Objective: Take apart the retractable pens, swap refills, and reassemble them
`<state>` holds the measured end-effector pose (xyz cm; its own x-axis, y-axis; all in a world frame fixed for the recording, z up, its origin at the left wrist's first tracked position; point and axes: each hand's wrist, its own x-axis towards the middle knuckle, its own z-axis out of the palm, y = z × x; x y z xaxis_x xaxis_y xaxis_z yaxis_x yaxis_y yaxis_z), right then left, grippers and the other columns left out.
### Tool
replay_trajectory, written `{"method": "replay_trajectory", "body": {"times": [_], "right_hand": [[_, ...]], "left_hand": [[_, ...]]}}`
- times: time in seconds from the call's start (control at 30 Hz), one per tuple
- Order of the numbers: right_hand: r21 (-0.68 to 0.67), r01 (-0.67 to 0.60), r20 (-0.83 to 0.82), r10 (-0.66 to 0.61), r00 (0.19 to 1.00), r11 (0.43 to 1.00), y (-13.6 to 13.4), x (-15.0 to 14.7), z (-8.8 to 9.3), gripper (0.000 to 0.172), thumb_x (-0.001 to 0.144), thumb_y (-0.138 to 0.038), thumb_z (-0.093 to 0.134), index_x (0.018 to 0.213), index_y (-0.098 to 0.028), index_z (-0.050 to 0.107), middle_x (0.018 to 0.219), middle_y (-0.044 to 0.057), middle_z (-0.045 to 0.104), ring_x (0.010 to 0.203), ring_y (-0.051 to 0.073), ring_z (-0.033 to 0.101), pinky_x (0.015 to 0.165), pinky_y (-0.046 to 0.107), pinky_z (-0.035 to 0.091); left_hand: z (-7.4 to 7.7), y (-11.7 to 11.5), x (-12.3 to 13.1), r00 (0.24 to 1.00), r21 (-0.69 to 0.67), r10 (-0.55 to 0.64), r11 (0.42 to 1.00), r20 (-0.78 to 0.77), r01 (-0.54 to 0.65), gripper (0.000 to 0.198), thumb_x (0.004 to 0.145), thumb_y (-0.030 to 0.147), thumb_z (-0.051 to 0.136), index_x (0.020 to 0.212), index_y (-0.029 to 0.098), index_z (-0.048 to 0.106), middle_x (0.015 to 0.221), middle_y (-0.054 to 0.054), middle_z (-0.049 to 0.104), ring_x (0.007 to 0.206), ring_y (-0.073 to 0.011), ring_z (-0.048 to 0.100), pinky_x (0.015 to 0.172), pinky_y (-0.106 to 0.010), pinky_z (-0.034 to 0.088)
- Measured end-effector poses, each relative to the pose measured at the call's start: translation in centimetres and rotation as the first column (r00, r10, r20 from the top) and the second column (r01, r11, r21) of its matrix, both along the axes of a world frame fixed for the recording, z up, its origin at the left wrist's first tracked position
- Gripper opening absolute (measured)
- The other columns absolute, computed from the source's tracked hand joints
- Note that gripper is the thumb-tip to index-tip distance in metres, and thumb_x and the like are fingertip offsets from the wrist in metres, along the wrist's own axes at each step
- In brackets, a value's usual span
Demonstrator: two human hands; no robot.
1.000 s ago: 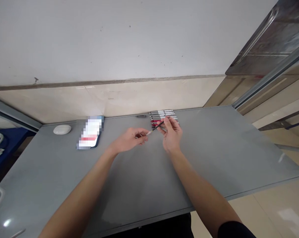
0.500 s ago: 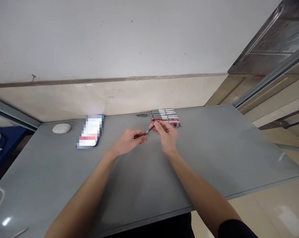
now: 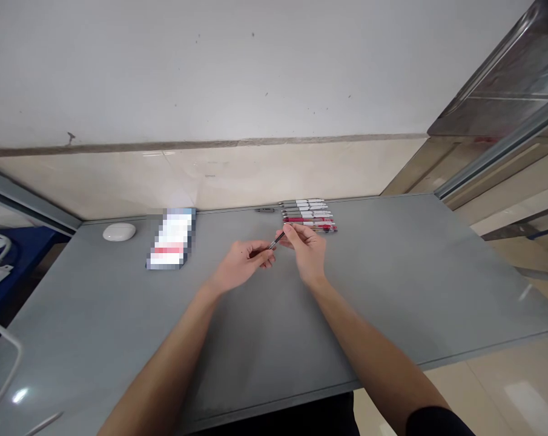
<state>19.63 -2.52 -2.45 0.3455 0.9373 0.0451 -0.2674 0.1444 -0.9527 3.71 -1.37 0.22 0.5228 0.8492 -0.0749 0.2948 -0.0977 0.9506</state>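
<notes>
My left hand (image 3: 241, 265) is closed in a pinch around the lower end of a slim dark pen (image 3: 277, 239). The pen slants up to the right, with a clear or silvery band near the left fingers. Its upper end sits between the thumb and fingers of my right hand (image 3: 307, 251), also pinched closed. Both ends are partly hidden by fingers. Just beyond the right hand lies a row of several pens (image 3: 306, 209), grey-and-white ones at the back and red ones nearer. Left of that row rests a short dark pointed pen part (image 3: 265, 210).
A phone (image 3: 171, 239) with a blurred screen lies on the grey table (image 3: 369, 272), left of my hands. Beside it is a white oval case (image 3: 119, 231). A white cable (image 3: 14, 357) crosses the lower left. The tiled wall (image 3: 228, 178) borders the table's far edge.
The view has shifted slightly, so the table items appear a little farther right. Both hands keep their pinch on the pen, with slightly less of it showing between them.
</notes>
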Motion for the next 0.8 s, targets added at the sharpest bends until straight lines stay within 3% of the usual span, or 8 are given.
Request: {"method": "replay_trajectory", "body": {"times": [0.27,0.5,0.57,0.67,0.8], "right_hand": [[-0.152,-0.244,0.150,0.266,0.952,0.958,0.5,1.1,1.4,0.035,0.075,-0.051,0.067,0.092,-0.021,0.072,0.094,0.007,0.074,0.094,0.025,0.069,0.076,0.039,0.060],[-0.187,-0.320,0.312,0.365,0.877,0.929,3.1,3.3,2.4,0.039,0.079,-0.052,0.062,0.107,-0.025,0.068,0.109,0.006,0.071,0.098,0.023,0.069,0.077,0.037,0.059],[-0.219,-0.378,0.429,0.437,0.791,0.899,4.4,3.6,2.7,0.040,0.079,-0.051,0.063,0.110,-0.027,0.067,0.110,0.005,0.071,0.099,0.022,0.068,0.079,0.035,0.058],[-0.266,-0.418,0.655,0.481,0.583,0.869,6.3,3.7,3.1,0.038,0.082,-0.051,0.058,0.112,-0.029,0.067,0.109,0.003,0.072,0.089,0.021,0.069,0.071,0.033,0.056],[-0.220,-0.435,0.919,0.335,0.208,0.873,8.7,3.5,3.1,0.031,0.088,-0.042,0.052,0.112,-0.031,0.067,0.107,0.001,0.073,0.085,0.020,0.068,0.074,0.034,0.052]], "left_hand": [[-0.8,-0.3,-1.4,0.973,-0.211,0.129,0.974,0.189,-0.088,0.031,0.085,0.042,0.061,0.102,0.017,0.068,0.093,-0.008,0.070,0.083,-0.0179,0.063,0.079,-0.033,0.049],[-1.8,0.3,-2.8,0.843,-0.380,0.344,0.907,0.413,-0.184,0.030,0.082,0.037,0.066,0.102,0.014,0.065,0.098,-0.011,0.070,0.084,-0.0181,0.064,0.081,-0.034,0.049],[-1.8,0.7,-3.3,0.811,-0.394,0.393,0.892,0.433,-0.222,0.030,0.082,0.036,0.068,0.102,0.014,0.064,0.098,-0.011,0.070,0.083,-0.0175,0.064,0.079,-0.033,0.049],[-1.7,1.0,-4.1,0.769,-0.428,0.469,0.859,0.434,-0.282,0.034,0.080,0.036,0.070,0.106,0.015,0.062,0.097,-0.010,0.070,0.082,-0.0170,0.065,0.079,-0.032,0.049],[-1.7,0.9,-4.7,0.739,-0.462,0.517,0.830,0.432,-0.311,0.035,0.080,0.034,0.070,0.108,0.015,0.060,0.096,-0.009,0.070,0.080,-0.0172,0.066,0.081,-0.034,0.050]]}}
